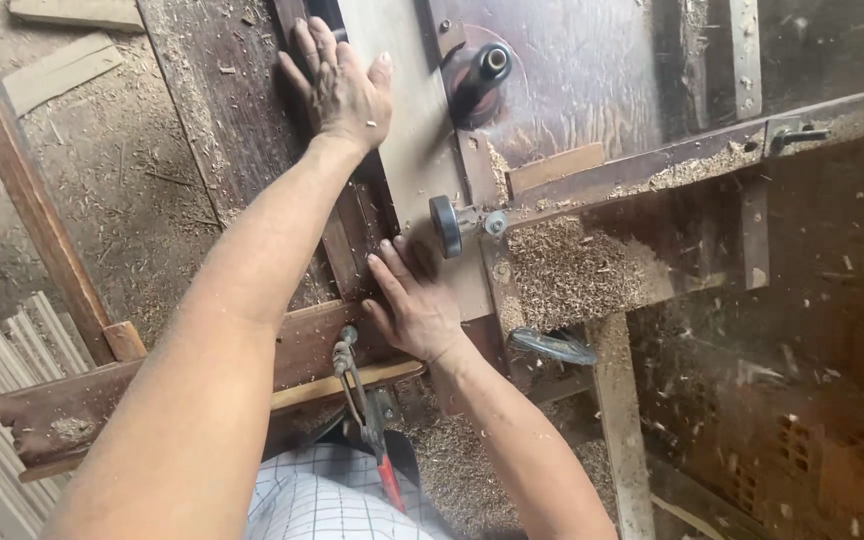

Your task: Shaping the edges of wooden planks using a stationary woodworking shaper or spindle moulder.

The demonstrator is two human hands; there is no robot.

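1. You are pressing your left hand [344, 92] flat on a long pale wooden board [407, 140] that is lying along the top of a dark, worn woodworking machine table [592, 70], toward its far end. The fingers are spread open and extended, gripping nothing, with the fingertips reaching over the board's left edge onto the darker plank [237, 110] beside it.

2. You are resting your right hand [414, 300] on the near end of the same board, close to the table's near edge. Its fingers are also lying open and flat, pushing down rather than closing around anything.

3. Just to the right of your right hand, a small dark roller wheel [445, 226] is standing on a metal bracket and touching the board's right edge.

4. Farther along, a dark cutter spindle [479, 78] is rising from the table top, right against the board's right side, near your left hand.

5. A wooden fence rail [712, 150] is running from the spindle area toward the table's right edge, carrying sawdust.

6. A heap of wood shavings [572, 270] is piling up below the rail, on the table's near right side.

7. A red-handled tool [377, 445] is hanging at the near edge, above your checked shirt [327, 500].

8. Pale wooden slats [2, 400] are lying stacked on the sawdust-strewn floor at the left.
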